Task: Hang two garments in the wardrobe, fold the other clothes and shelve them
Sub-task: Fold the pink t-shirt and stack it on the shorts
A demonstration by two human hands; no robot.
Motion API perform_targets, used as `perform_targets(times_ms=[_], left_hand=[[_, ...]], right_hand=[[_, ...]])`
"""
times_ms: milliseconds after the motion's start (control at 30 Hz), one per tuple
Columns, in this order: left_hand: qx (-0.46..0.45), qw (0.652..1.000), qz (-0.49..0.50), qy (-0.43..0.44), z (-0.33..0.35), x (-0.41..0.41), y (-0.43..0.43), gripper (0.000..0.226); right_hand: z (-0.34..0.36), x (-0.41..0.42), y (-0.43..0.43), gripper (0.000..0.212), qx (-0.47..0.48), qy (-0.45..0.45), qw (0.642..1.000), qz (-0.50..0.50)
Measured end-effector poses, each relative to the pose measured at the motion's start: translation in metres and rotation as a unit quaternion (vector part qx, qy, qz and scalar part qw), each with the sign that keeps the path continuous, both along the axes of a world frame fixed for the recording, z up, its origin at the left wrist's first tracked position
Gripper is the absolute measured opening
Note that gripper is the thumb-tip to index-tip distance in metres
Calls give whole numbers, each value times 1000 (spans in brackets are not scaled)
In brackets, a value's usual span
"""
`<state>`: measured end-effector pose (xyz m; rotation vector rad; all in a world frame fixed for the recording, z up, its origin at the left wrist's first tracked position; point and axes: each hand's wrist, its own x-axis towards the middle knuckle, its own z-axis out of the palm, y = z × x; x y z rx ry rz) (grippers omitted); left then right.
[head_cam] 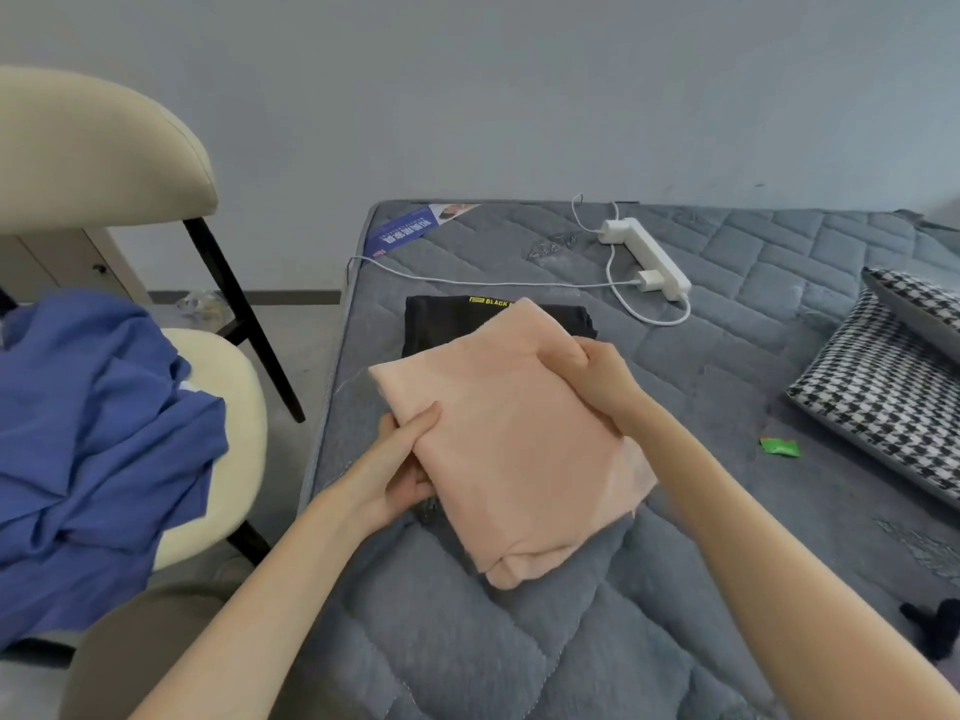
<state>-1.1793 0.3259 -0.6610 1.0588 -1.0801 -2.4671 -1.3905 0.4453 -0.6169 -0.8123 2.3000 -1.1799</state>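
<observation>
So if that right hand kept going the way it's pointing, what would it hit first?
Probably the folded peach cloth garment that the right hand pinches; past it, the black folded garment with yellow lettering, though depth is unclear.

One camera on my head, wide-angle, looking forward and down over the mattress (727, 356) from its near-left corner. It's close: my left hand (400, 459) and right hand (597, 376) reach in from the bottom edge, gripping the pink garment (509, 459) mid-frame — wall (519, 96) beyond its far side, chair (104, 148) off its left.
</observation>
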Motion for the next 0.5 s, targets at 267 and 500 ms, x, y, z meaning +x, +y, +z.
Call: perform_targets(times_ms=[267,500], left_hand=[[16,980,185,69,18,-79,6,39],[88,986,115,-78,-4,-134,11,61]], right_hand=[[58,-70,-92,23,82,196,967,139],[30,-117,-149,57,221,255,917,212]])
